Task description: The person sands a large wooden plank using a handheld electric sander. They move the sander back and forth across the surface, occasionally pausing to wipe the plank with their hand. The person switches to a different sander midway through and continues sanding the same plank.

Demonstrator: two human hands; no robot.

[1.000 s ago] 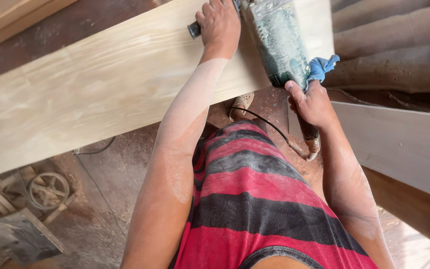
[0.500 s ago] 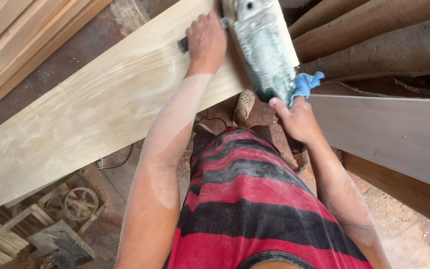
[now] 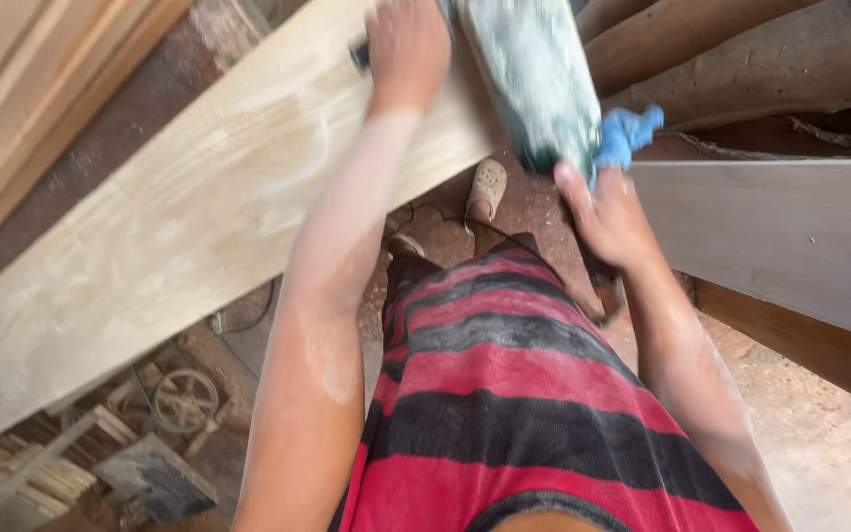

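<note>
Since half a second ago the view has drawn nearer to the work and tipped up the frame, so that the left hand [image 3: 408, 44] and the power tool [image 3: 532, 84] now sit at the very top edge, the tool's front end cut off there; both are smeared by motion blur, where a moment before the tool's dusty body read more sharply; the stacked boards [image 3: 46, 94] at upper left fill more of the corner than they did. The left hand's grip is closed over a dark knob at the tool's side, though the knob is mostly hidden under the fingers; the right hand [image 3: 605, 212] is wrapped round the tool's rear end beside a scrap of blue cloth [image 3: 627, 133], the handle itself hidden by the palm. The tool is a long teal-grey machine coated in pale dust, lying on the wide pale plank [image 3: 179, 227], which runs diagonally from lower left to upper centre and shows a faint dusting of fine powder; a grey board [image 3: 770, 236] lies to the right; a sandalled foot [image 3: 486, 189] shows below the plank, above the red and black striped shirt [image 3: 514, 414]; a small wheel [image 3: 185, 401] rests on the floor at lower left.
</note>
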